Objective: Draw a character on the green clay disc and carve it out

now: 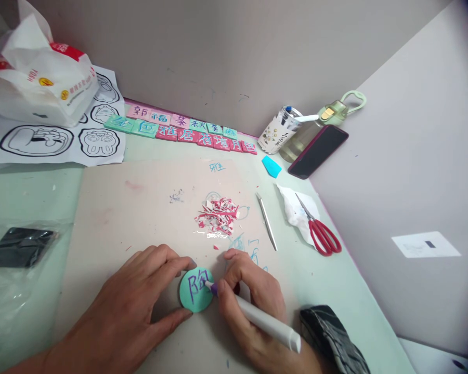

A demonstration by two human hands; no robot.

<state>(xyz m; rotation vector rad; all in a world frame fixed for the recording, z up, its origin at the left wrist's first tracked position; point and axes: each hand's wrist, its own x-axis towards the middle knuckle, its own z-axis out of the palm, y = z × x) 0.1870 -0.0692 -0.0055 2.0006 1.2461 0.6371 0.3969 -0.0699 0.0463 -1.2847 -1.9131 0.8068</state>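
Note:
A round green disc (185, 293) lies on the brown board (113, 234), with a purple Chinese character drawn on it. My left hand (140, 291) grips its left edge between thumb and forefinger. In my right hand (253, 291) is a white marker (269, 322) with a purple collar, its tip touching the disc at the character. Beyond the hands sits a pile of red and white shavings (218, 215). A craft knife (267, 222) lies to the right of the shavings.
Red-handled scissors (323, 236) rest partly on white tissue at the right. Behind them are a phone (319, 151), a bottle (292, 145) and a pen cup (277, 132). Lettered tiles (179, 132) line the back. A tissue pack (42, 78) stands far left; a dark pouch (331, 335), lower right.

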